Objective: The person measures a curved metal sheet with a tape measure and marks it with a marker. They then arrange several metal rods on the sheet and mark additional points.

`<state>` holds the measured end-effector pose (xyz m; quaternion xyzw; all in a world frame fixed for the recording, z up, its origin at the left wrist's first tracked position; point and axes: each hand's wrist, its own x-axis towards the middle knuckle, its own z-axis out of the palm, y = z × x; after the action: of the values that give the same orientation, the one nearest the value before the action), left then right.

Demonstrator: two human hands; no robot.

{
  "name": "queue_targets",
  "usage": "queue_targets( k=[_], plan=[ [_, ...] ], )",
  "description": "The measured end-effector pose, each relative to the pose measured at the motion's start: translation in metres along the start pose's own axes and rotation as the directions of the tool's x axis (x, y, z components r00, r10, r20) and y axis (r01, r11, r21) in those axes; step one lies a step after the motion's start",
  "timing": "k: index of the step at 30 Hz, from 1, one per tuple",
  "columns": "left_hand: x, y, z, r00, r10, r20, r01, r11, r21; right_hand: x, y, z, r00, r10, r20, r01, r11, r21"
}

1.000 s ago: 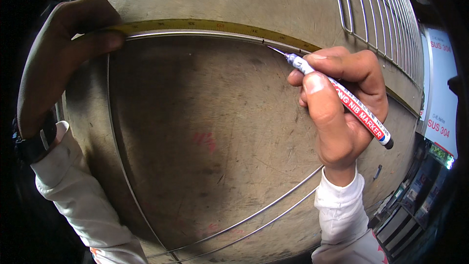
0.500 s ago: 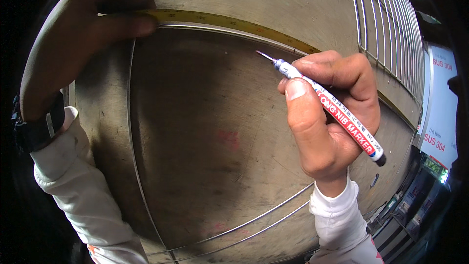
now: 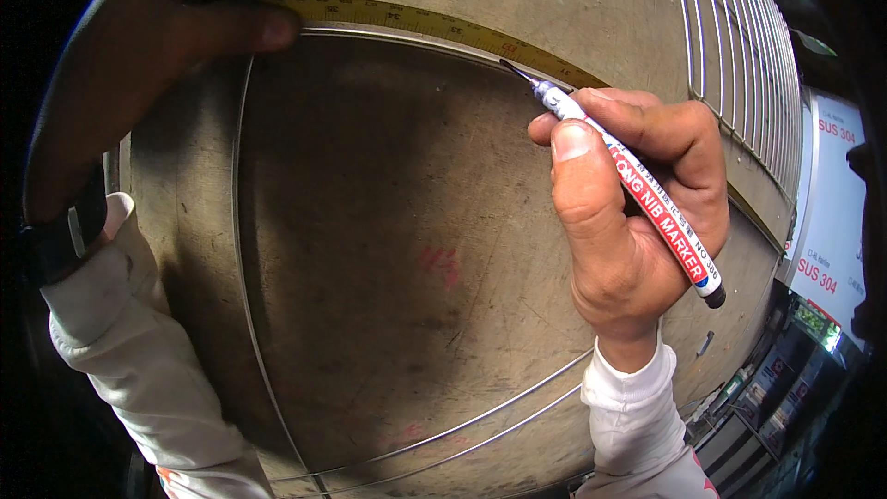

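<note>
Tape measure [image 3: 399, 17]: one, left hand [image 3: 152, 65] pinching; marker [image 3: 653, 200]: one, right hand [image 3: 624, 240] gripping.

Room lies over the board [image 3: 370, 222] between the left hand [image 3: 171, 51] and right hand [image 3: 614, 233]; tape measure [image 3: 425, 22] ahead and rack [image 3: 750, 65] upper right obstruct.

Right of the scuffed brown tabletop [image 3: 499, 259], a pale panel [image 3: 830, 208] stands near what may be shelving [image 3: 736, 448].

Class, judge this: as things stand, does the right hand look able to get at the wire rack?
Probably yes: the right hand is near the rack and nothing seems to block the way, though its fingers hold the marker.
</note>
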<state>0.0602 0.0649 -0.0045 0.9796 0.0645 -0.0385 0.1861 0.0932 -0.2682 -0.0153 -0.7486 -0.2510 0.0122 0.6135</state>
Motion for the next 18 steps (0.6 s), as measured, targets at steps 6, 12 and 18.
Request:
queue_targets(
  k=[6, 12, 18],
  plan=[
    [0.000, 0.006, 0.001, 0.999, -0.035, -0.001, 0.035, 0.999, 0.004, 0.001, 0.001, -0.001, 1.000, -0.004, 0.004, 0.004, 0.999, -0.036],
    [-0.001, 0.008, 0.003, 0.999, -0.009, -0.042, 0.008, 1.000, -0.012, 0.000, -0.004, -0.006, 0.999, 0.044, 0.030, -0.044, 0.999, -0.019],
    [-0.002, -0.001, 0.001, 0.999, 0.026, -0.036, -0.030, 0.995, -0.093, 0.003, -0.014, -0.003, 0.998, 0.064, -0.004, -0.063, 0.992, 0.112]
  ],
)
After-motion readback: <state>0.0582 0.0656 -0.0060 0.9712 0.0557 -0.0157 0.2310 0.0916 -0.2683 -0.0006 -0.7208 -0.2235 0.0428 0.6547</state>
